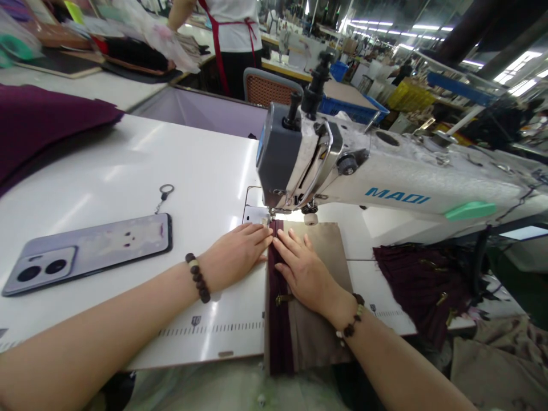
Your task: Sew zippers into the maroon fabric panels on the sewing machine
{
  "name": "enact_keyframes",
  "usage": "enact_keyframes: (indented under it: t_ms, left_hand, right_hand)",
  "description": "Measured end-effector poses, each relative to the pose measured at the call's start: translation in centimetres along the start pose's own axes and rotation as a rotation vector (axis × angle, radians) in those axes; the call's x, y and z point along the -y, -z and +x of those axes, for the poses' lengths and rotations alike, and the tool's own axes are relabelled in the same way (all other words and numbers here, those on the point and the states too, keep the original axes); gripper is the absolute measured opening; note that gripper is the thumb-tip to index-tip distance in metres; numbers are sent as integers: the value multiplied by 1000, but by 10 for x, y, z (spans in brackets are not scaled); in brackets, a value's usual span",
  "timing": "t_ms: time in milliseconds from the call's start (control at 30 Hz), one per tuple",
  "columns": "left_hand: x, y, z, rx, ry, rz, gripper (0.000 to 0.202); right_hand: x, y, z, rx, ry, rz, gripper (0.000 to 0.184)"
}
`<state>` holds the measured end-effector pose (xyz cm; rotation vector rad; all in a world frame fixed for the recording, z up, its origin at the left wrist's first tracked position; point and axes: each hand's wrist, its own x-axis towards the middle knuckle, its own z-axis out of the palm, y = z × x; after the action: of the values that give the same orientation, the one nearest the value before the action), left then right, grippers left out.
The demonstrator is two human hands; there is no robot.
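A taupe fabric piece with a dark maroon zipper strip along its left edge lies under the head of a white sewing machine. My left hand rests flat on the table, fingertips touching the zipper's left edge just below the needle. My right hand lies flat on the fabric, fingers stretched toward the presser foot. Both hands press down with fingers together and hold nothing. A brass zipper pull shows below my right hand. Each wrist wears a bead bracelet.
A phone with a key ring lies face down on the white table at left. Dark maroon cloth sits far left. A heap of maroon zippered pieces lies at right. A person in a red apron stands behind.
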<state>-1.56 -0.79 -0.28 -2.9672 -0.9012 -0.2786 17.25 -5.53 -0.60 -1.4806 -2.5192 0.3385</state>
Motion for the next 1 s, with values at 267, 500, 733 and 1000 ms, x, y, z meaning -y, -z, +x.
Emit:
enact_keyframes:
  t_ms: [267, 500, 733, 1000]
  left_hand:
    - [2, 3, 5, 26, 25, -2, 32]
    - [3, 0, 6, 40, 29, 9, 36]
    - [-20, 9, -9, 59, 50, 35, 34]
    - [-80, 14, -65, -80, -57, -192, 30]
  right_hand:
    - [-4, 2, 7, 25, 1, -8, 47]
    - [-6, 3, 9, 18, 10, 8, 47]
    - [-8, 1, 7, -12, 21, 26, 44]
    - [-10, 1, 6, -47, 26, 24, 43]
